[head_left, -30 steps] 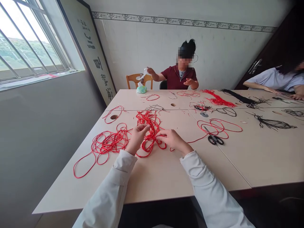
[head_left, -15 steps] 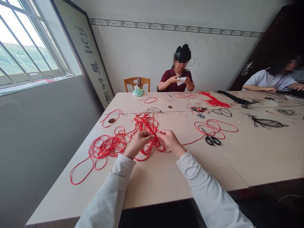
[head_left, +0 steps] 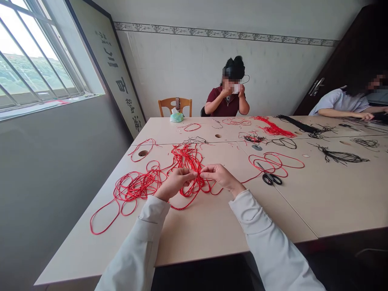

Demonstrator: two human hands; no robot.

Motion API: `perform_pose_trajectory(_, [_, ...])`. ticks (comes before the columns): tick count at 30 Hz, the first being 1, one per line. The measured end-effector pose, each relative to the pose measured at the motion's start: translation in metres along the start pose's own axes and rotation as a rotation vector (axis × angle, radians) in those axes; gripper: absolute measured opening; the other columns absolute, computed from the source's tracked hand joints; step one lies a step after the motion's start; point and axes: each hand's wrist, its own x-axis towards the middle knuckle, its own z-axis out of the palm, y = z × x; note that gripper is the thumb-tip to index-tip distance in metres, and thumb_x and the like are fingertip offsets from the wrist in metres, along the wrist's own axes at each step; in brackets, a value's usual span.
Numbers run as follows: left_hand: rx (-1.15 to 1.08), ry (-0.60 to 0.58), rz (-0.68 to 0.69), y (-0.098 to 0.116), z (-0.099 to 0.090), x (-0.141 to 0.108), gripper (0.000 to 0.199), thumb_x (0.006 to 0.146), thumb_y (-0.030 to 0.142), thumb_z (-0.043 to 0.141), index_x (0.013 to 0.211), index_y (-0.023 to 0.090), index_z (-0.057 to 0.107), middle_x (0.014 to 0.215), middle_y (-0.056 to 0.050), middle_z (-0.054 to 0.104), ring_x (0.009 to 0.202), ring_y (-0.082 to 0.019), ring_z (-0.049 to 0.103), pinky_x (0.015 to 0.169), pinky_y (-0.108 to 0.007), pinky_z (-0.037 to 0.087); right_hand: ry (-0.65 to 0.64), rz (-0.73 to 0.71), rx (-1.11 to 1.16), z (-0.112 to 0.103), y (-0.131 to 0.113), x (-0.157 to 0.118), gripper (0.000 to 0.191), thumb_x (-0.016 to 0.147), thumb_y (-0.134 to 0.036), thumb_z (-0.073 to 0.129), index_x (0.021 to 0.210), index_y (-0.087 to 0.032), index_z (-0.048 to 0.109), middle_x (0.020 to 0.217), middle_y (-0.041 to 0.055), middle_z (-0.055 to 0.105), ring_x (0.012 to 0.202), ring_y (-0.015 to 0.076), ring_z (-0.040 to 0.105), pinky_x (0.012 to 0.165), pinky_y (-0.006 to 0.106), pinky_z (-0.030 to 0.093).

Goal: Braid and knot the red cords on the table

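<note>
Left hand [head_left: 175,182] and right hand [head_left: 222,177] meet over the near part of the red braided cords [head_left: 186,155], thumbs and forefingers pinching at the cords. Bundle lies on table [head_left: 206,230], fanning beyond the fingertips; loops hang nearer the wearer, between the wrists.

daylight from the left window [head_left: 30,56]; soft shadows, dark right corner, edges stretched.

both our hands [head_left: 177,184] [head_left: 220,176] pinching red cord at the braided red bundle [head_left: 186,155] | loose red coil [head_left: 138,186] to the left on the surface [head_left: 224,226] | black-handled scissors [head_left: 272,179] off right
</note>
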Motion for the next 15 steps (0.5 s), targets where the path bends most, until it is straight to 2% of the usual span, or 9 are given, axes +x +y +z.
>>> perform_pose_trajectory(3, [-0.249, -0.061, -0.115, 0.002, 0.001, -0.001, 0.03, 0.068, 0.034, 0.079, 0.066, 0.013, 0.059, 0.06, 0.002, 0.046, 0.053, -0.005, 0.036, 0.046, -0.018, 0.024, 0.03, -0.109, -0.081, 0.0, 0.0, 0.0, 0.024, 0.069, -0.038, 0.075, 0.079, -0.016, 0.074, 0.072, 0.0009, 0.064, 0.068, 0.012, 0.052, 0.067, 0.027, 0.041])
perform_pose_trajectory(6, [-0.36, -0.044, -0.142, 0.001, 0.004, -0.001, 0.026, 0.066, 0.028, 0.081, 0.07, 0.012, 0.06, 0.06, 0.002, 0.047, 0.053, -0.004, 0.039, 0.045, -0.015, 0.025, 0.095, -0.165, -0.083, 0.002, 0.003, 0.003, 0.021, 0.07, -0.037, 0.076, 0.077, -0.017, 0.075, 0.072, 0.0011, 0.066, 0.069, 0.0125, 0.054, 0.069, 0.027, 0.043])
perform_pose_trajectory(9, [-0.411, -0.018, -0.14, 0.0, 0.006, 0.0, 0.027, 0.064, 0.025, 0.083, 0.077, 0.013, 0.063, 0.062, 0.003, 0.049, 0.053, -0.003, 0.041, 0.046, -0.014, 0.029, 0.148, -0.163, -0.024, 0.004, 0.008, 0.006, 0.019, 0.068, -0.036, 0.078, 0.075, -0.018, 0.075, 0.074, 0.0012, 0.068, 0.07, 0.0125, 0.056, 0.071, 0.027, 0.044])
perform_pose_trajectory(12, [-0.401, -0.041, -0.14, -0.002, 0.007, 0.0, 0.027, 0.065, 0.028, 0.083, 0.072, 0.012, 0.062, 0.06, 0.003, 0.047, 0.052, -0.003, 0.041, 0.046, -0.015, 0.031, 0.163, -0.148, 0.021, 0.006, 0.01, 0.007, 0.021, 0.066, -0.037, 0.079, 0.076, -0.019, 0.075, 0.074, 0.0015, 0.068, 0.07, 0.0128, 0.056, 0.071, 0.028, 0.044])
perform_pose_trajectory(15, [-0.329, -0.022, -0.08, -0.005, 0.006, 0.003, 0.029, 0.067, 0.033, 0.081, 0.07, 0.013, 0.061, 0.06, 0.004, 0.046, 0.053, -0.004, 0.039, 0.048, -0.016, 0.031, 0.182, -0.139, 0.025, 0.007, 0.008, 0.006, 0.023, 0.065, -0.038, 0.079, 0.076, -0.018, 0.075, 0.074, 0.0015, 0.067, 0.072, 0.0136, 0.056, 0.072, 0.028, 0.044])
